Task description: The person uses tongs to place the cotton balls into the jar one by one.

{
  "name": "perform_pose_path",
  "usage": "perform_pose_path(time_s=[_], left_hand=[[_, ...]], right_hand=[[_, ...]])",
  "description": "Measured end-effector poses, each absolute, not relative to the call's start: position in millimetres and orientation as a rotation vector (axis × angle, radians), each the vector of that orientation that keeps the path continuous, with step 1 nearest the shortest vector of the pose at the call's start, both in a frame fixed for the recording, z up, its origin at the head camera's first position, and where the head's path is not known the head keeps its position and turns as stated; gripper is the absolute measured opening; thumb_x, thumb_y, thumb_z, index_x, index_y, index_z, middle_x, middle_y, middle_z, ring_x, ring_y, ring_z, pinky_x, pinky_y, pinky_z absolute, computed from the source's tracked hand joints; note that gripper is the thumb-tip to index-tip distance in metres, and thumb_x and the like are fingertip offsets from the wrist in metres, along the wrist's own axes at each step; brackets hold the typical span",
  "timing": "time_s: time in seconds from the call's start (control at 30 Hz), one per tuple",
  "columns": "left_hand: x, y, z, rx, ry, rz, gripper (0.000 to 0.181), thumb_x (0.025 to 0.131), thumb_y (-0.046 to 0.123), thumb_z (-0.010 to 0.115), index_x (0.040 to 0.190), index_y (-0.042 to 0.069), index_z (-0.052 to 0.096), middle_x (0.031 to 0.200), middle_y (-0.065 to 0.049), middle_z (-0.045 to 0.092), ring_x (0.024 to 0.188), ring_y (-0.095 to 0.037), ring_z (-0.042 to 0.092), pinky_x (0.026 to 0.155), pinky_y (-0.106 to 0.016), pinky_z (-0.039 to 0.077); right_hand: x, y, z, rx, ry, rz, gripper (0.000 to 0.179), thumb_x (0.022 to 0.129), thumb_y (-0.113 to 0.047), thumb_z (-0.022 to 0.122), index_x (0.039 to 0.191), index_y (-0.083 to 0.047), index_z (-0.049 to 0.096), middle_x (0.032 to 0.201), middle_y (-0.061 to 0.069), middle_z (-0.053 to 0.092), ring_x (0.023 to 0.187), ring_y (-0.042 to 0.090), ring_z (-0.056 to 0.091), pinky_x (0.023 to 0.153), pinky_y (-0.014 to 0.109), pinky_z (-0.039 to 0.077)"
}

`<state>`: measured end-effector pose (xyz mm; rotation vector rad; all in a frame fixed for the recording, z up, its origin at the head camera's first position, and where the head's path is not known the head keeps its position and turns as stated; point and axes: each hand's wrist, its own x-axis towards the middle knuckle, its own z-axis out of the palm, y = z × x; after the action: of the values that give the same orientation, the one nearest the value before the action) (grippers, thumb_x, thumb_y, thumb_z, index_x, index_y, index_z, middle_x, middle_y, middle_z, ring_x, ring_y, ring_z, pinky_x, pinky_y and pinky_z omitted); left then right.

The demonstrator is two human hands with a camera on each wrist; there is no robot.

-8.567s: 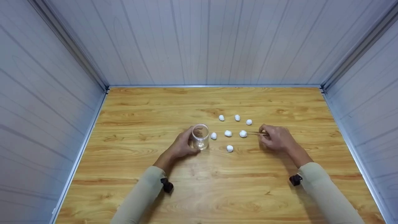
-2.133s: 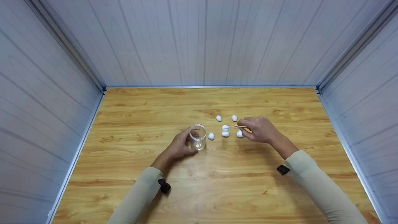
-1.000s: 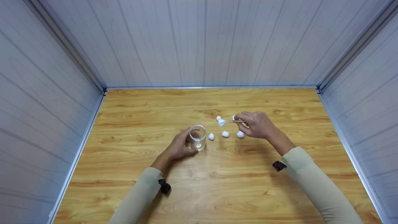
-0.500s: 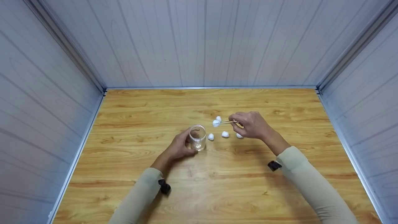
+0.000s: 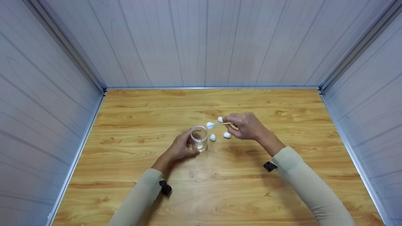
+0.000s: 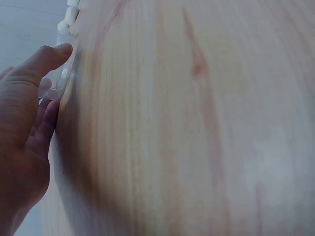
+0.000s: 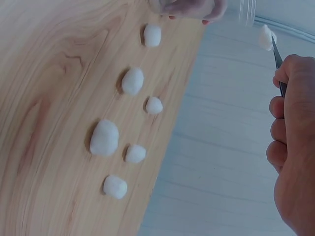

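My left hand (image 5: 182, 146) grips a clear, open-topped jar (image 5: 201, 145), which stands upright on the table; fingers and thumb curl round its side, seen also in the left wrist view. My right hand (image 5: 246, 126) pinches a pair of tweezers (image 5: 224, 123). Between their tips is a white cotton ball (image 5: 209, 125), held in the air just right of the jar's rim. In the right wrist view the same cotton ball (image 7: 267, 38) hangs off the tweezer tips, apart from the jar (image 7: 246, 11). Several more cotton balls (image 7: 105, 137) lie on the table.
Closest to the jar lies one loose cotton ball (image 5: 212, 137), with another (image 5: 226, 135) right of it and a third (image 5: 220, 119) farther back. My right hand hides others from the head view. Panel walls (image 5: 204, 47) enclose the wooden table (image 5: 201, 194) at back and sides.
The cotton ball nearest me was picked up in the tweezers. My right hand has carried it up, back and then left towards the jar. The left hand and jar have stayed put.
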<state>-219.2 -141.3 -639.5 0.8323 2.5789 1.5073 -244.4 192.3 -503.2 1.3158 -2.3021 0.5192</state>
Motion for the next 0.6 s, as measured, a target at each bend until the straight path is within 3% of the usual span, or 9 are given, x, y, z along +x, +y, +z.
perform_pose_path(time_s=[0.37, 0.6], left_hand=[[-229.8, -143.7, -657.9, 0.852, 2.568, 1.491, 0.093, 0.079, 0.018, 0.096, 0.162, 0.022, 0.055, 0.133, -0.009, 0.073, 0.108, -0.017, 0.067, 0.091, -0.029, 0.056], [-225.4, -142.8, -651.8, 0.847, 2.592, 1.485, 0.095, 0.078, 0.018, 0.097, 0.163, 0.014, 0.054, 0.131, -0.014, 0.072, 0.108, -0.020, 0.067, 0.090, -0.030, 0.057]], right_hand=[[-243.6, 178.3, -504.5, 1.344, -2.261, 0.515, 0.014, 0.095, -0.008, 0.079, 0.108, -0.010, 0.077, 0.085, 0.005, 0.078, 0.051, 0.010, 0.051, 0.047, 0.028, 0.038], [-240.8, 170.6, -503.8, 1.379, -2.266, 0.536, 0.012, 0.095, -0.009, 0.078, 0.108, -0.010, 0.078, 0.087, 0.006, 0.079, 0.052, 0.012, 0.054, 0.047, 0.032, 0.044]])
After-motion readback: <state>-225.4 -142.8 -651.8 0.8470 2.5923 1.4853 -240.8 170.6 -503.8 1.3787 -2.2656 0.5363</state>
